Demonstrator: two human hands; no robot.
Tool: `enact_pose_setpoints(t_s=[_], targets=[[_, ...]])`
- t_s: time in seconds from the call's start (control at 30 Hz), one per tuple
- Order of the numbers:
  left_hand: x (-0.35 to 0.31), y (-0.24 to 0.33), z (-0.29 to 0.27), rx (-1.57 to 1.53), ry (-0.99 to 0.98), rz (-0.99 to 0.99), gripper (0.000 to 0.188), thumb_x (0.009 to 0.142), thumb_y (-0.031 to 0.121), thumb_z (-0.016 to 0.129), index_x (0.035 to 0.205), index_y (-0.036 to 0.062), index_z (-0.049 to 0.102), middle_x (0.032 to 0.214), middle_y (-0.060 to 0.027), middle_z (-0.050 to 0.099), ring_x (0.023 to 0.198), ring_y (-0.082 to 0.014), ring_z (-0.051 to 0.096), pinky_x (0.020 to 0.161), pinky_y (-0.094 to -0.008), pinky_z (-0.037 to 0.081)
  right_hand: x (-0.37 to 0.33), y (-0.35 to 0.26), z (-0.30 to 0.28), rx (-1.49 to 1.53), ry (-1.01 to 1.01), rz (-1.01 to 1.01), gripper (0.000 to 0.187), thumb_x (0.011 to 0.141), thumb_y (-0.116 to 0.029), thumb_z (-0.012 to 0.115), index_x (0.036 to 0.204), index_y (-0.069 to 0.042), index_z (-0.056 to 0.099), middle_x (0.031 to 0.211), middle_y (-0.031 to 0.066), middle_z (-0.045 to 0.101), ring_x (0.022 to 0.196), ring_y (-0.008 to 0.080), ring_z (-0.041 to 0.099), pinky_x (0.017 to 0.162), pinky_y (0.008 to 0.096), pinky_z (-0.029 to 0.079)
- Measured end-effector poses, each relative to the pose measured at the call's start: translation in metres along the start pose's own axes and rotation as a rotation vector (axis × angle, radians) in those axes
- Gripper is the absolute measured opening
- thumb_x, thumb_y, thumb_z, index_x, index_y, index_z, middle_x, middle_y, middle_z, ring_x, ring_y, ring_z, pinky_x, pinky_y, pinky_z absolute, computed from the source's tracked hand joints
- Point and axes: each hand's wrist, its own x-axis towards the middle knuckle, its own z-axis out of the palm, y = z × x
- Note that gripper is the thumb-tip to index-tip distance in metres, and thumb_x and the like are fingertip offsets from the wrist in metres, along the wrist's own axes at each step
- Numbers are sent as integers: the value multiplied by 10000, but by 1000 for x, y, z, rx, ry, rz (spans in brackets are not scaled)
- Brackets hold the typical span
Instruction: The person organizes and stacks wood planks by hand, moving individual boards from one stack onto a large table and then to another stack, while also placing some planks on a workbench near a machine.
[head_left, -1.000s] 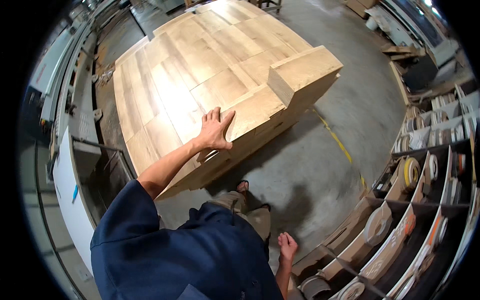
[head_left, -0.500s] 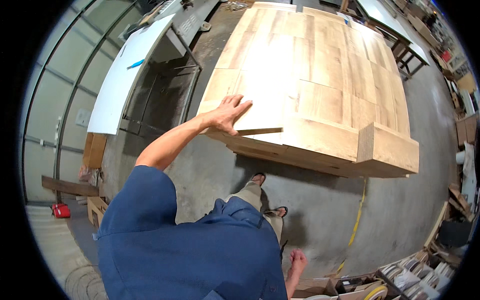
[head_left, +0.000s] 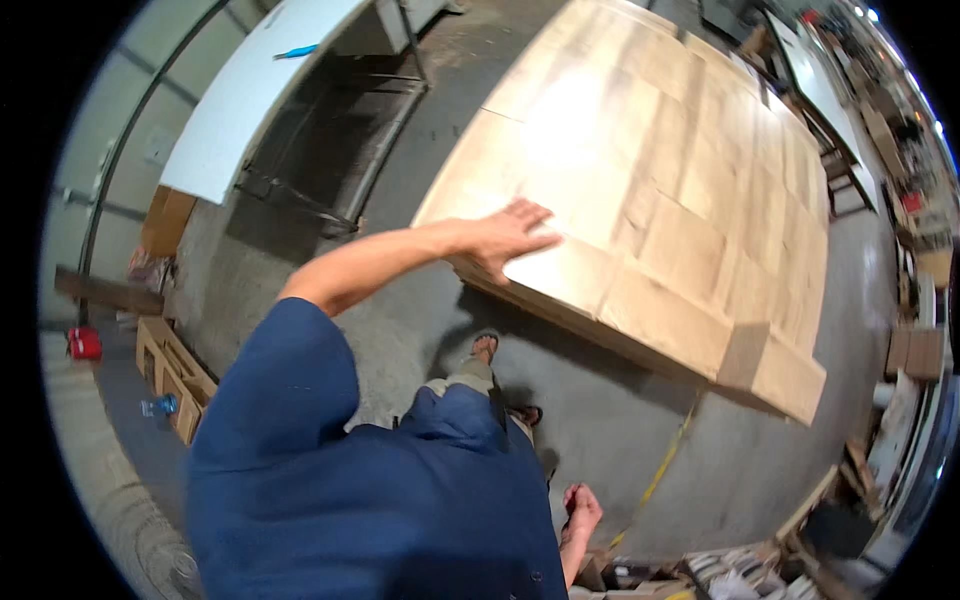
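A broad stack of pale wood-grain boards (head_left: pixel 690 240) stretches out ahead of me, its top covered by panels laid side by side. Over its near left edge is my left hand (head_left: pixel 505 238), open, fingers spread and thumb apart, slightly blurred. It grips nothing; whether the palm touches the top I cannot tell. A short wooden block (head_left: pixel 790 375) sits at the near right corner. Low beside my body hangs my right hand (head_left: pixel 581 512), its fingers curled in, with nothing visible in them.
Left of the stack stands a white-topped table (head_left: pixel 235 125) on a metal frame, with a blue tool (head_left: pixel 296 52) on it. Cardboard boxes (head_left: pixel 165 375) lie at the left wall. A yellow line (head_left: pixel 655 475) crosses the floor; piled scraps (head_left: pixel 740 575) are at lower right.
My view has turned and shifted along the stack. My left hand has moved right along the near edge, and the dark step beside it no longer shows. My right hand stays low, fingers curled.
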Motion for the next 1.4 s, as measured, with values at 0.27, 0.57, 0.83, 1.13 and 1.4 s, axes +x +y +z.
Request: enact_pose_setpoints(t_s=[0.27,0.57,0.83,1.13,1.4], targets=[[6,-4,9,-34,137,81,1029,527,286,768,1416,94,285,1407,-342,187,1334,-466,162,1112,-532,99,-1,7,34,-173,-138,-58,174,893,-111,575,937,39,651,740,30,602,659,103,526,593,240,427],[-10,-24,25,-127,216,-65,1145,578,678,697,1457,129,211,1473,-315,46,1375,-460,5,1093,-589,20,23,-15,22,-296,-243,-64,198,901,-172,594,902,14,661,755,20,616,647,105,535,604,257,457],[-127,-48,55,-478,747,-566,451,797,224,597,1221,72,570,1254,-146,548,1276,-324,392,1107,-495,201,54,-53,41,-355,-151,-225,189,889,-143,597,947,31,642,833,63,633,742,143,593,695,266,501],[-108,-26,91,-207,707,-445,551,725,233,707,1246,137,557,1341,-145,472,1303,-286,372,1110,-501,179,64,-208,204,-1111,-80,-1440,428,805,-135,643,1205,-16,545,1255,189,523,1144,358,497,968,410,396],[-105,-20,80,-274,685,-427,511,740,211,696,1227,115,573,1358,-164,450,1304,-289,370,1121,-469,191,93,-221,239,-1315,-112,-1623,582,758,-204,691,1281,-66,478,1338,190,438,1239,376,386,1027,467,300]])
